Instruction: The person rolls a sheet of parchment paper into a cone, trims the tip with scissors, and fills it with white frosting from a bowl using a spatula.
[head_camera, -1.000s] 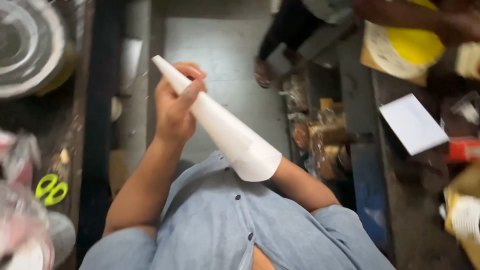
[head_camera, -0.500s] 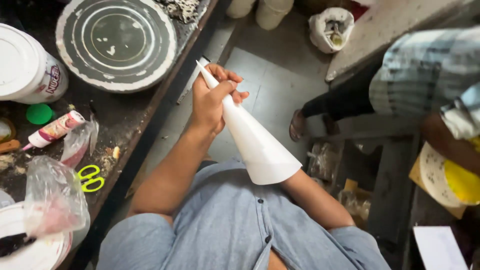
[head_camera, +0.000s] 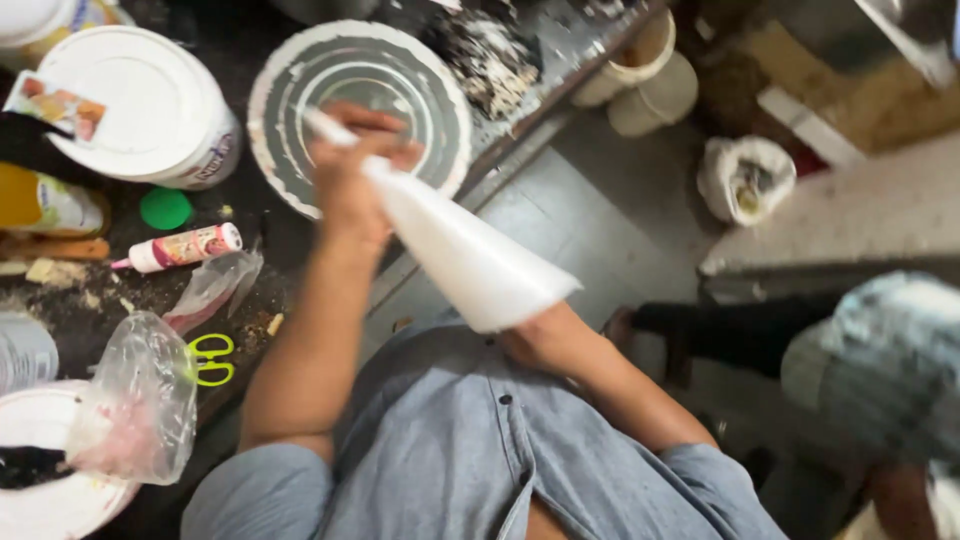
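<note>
Both hands hold a white paper cone (head_camera: 455, 250) mid-frame, tip up

Right hand (head_camera: 535, 340) cups the wide mouth against the shirt, grip mostly hidden; left hand (head_camera: 350, 175) is closed round the narrow tip, steadying it over the round stand (head_camera: 290, 120) on the bench (head_camera: 250, 260) at upper left

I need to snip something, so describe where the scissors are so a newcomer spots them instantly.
Start at the dark worktop on the left. Near its front edge, beside the clear plastic bag, lie the scissors. Their bright yellow-green handles are the only ones there.
</note>
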